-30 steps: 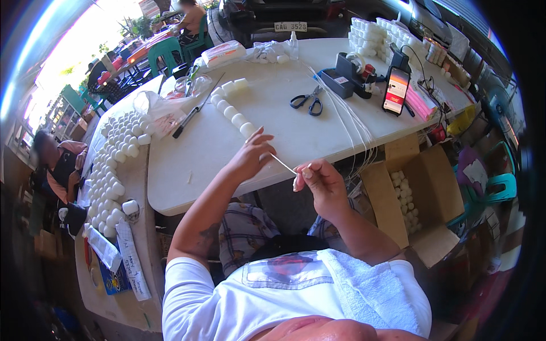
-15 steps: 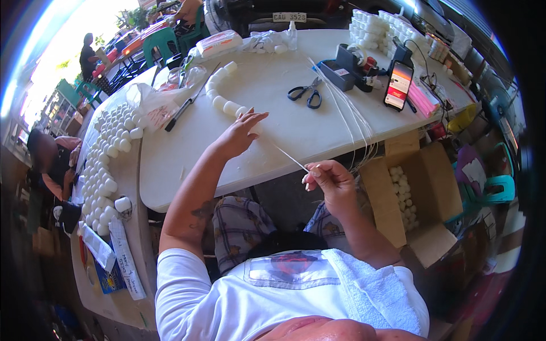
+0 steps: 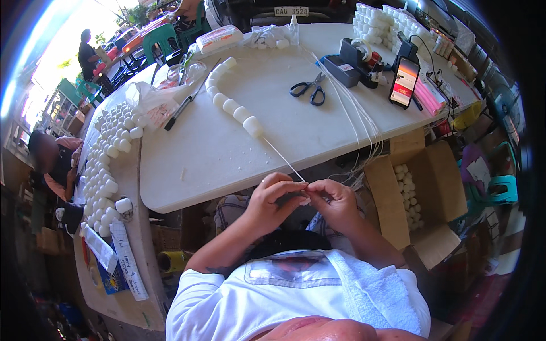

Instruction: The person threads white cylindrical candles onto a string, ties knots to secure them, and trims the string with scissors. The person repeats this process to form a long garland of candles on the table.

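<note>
A row of white, rounded cylinder pieces (image 3: 230, 106) lies in a curve on the white table, threaded on a thin white cord (image 3: 284, 159). From its nearest piece the cord runs taut over the table's front edge to my hands. My right hand (image 3: 338, 206) pinches the cord's end between thumb and fingertips. Beside it, fingertips touching, my left hand (image 3: 272, 202) is curled with its fingers closed at that same end. Something small and pale shows between the two hands; I cannot make out what it is.
Scissors (image 3: 316, 92), loose white cords (image 3: 352, 105), a tape dispenser (image 3: 347, 68) and a phone (image 3: 404, 84) are on the table (image 3: 187, 165). More white pieces (image 3: 102, 182) crowd the left side. An open cardboard box (image 3: 382, 196) holds others at right. A person (image 3: 54, 162) sits far left.
My left hand has come back from the threaded pieces to meet my right hand at the cord's end. The near pieces now sit closer to the table's front edge.
</note>
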The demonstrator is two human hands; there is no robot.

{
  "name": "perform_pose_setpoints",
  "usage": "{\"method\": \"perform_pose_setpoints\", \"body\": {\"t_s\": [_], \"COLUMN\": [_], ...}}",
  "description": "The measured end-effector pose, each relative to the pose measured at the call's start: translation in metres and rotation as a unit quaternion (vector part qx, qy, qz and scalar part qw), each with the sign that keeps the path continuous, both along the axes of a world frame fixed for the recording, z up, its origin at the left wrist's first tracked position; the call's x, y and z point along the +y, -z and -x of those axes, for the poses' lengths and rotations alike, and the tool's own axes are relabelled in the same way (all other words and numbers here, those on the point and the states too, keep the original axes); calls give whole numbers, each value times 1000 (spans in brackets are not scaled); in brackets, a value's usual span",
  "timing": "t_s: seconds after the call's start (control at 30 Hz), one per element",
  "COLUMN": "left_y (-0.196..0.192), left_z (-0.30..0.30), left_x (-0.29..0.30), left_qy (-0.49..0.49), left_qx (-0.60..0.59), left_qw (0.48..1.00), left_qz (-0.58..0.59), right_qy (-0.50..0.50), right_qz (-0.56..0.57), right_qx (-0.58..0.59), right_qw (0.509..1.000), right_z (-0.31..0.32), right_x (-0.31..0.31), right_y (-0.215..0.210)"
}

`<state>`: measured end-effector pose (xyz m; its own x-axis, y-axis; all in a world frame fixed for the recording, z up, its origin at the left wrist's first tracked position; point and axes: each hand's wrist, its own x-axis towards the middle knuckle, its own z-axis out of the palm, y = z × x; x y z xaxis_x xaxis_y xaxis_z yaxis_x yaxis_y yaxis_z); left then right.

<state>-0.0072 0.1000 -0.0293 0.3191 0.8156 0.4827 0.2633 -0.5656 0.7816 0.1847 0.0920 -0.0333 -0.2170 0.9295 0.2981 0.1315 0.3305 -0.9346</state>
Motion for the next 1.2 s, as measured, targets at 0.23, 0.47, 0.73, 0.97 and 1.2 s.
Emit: {"method": "perform_pose_setpoints", "body": {"t_s": [0.23, 0.47, 0.73, 0.97, 1.2], "left_y": [8, 19, 22, 10, 2], "left_z": [0, 1, -8, 0, 12], "left_x": [-8, -11, -16, -17, -3], "left_qy": [-95, -108, 134, 0, 66], "left_qx": [53, 30, -116, 59, 106], "left_qw": [976, 967, 979, 996, 991], "left_qz": [-189, -229, 103, -72, -54], "right_qy": [-14, -29, 54, 60, -26], "right_qz": [-11, 55, -134, -171, -12], "right_qx": [-47, 23, -61, -160, -130], "right_qw": [999, 998, 988, 970, 991], "right_z": [10, 19, 5, -3, -6], "right_x": [-7, -8, -26, -25, -19], "right_y": [-7, -6, -15, -7, -8]}}
